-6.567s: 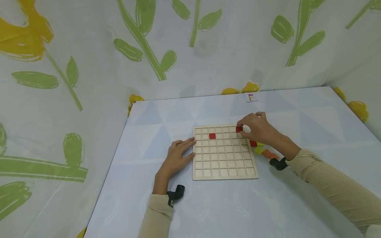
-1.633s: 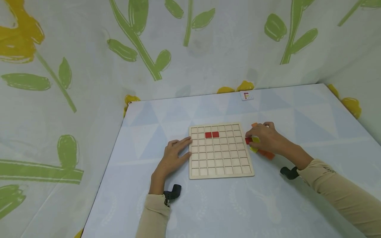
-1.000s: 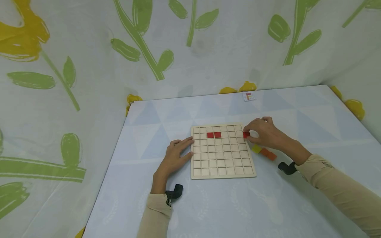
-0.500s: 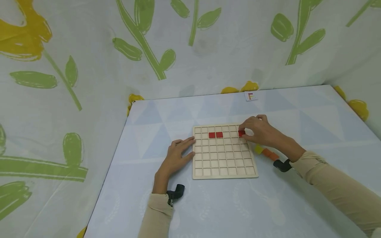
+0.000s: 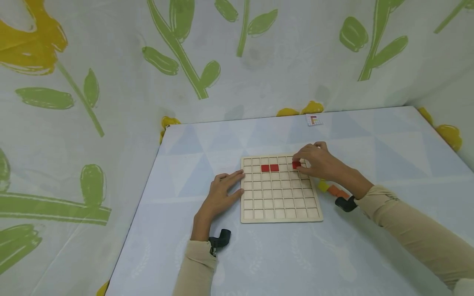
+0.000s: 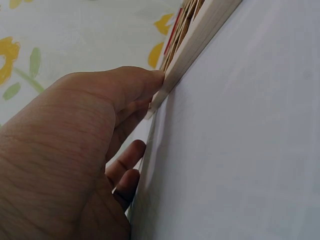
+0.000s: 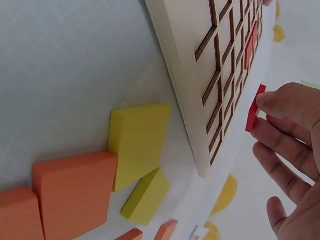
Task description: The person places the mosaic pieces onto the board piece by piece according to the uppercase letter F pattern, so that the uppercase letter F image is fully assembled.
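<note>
"What's nearest the person?"

"Tan sleeves (image 5: 195,265), a small black camera (image 5: 221,239) strapped at the left wrist, and the pale bench (image 5: 274,259) underneath."

"And the left grip (image 5: 219,195)?"

"Wide, pinching nothing. Its fingertips and thumb touch the left edge of the wooden board (image 5: 268,203), probably to steady it, since the board simply lies flat on the bench."

"Anything beside the board?"

"Yellow tiles (image 7: 142,142) and orange tiles (image 7: 75,195), loose on the bench just off its right side. That looks handy: they're near the right hand, yet cover none of the squares."

"What's the right grip (image 5: 320,162) doing?"

"It's narrow, pinching one red tile (image 5: 296,165) between thumb and finger above the far right part of the board. The right wrist view shows the tile held by its edges, with the other fingers spread away from it. I'd guess that leaves its flat side free to meet a square."

"Any other red?"

"Two red tiles (image 5: 269,167) sit side by side in the second row from the far edge, left of the held one. The raised lines likely stop them shifting."

"Farther off?"

"A little card (image 5: 314,120) with a coloured grid pattern lies near the bench's far edge, perhaps there to be seen without getting in the way. Behind hangs leaf-printed cloth (image 5: 259,86)."
</note>
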`<state>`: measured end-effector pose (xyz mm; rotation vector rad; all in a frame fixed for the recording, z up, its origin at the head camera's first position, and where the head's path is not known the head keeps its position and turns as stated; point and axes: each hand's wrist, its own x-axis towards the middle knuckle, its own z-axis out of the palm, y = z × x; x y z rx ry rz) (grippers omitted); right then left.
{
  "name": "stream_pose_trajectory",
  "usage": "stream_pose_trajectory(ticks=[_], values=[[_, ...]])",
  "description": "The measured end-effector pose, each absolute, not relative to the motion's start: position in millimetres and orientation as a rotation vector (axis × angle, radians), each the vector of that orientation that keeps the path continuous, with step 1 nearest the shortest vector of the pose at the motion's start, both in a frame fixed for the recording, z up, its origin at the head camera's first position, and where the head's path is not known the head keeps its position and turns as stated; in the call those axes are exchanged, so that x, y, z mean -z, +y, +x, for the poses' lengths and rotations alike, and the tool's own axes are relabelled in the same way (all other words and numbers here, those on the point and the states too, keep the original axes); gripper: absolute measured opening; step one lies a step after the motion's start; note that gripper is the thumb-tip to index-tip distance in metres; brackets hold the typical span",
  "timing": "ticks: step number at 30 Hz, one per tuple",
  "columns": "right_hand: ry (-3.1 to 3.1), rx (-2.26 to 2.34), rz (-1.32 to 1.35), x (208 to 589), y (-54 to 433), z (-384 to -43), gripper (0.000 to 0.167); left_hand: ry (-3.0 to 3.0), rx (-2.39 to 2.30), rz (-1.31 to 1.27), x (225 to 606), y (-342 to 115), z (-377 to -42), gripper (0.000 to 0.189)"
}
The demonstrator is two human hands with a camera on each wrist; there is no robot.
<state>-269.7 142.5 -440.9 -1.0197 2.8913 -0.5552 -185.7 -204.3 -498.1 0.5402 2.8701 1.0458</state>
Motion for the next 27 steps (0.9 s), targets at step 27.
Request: stream_pose_trajectory(ticks=[27], values=[[2.883, 0.512, -1.13, 448, 112, -276, 0.018, 2.861, -1.029, 0.536, 496, -206, -187, 0.051]])
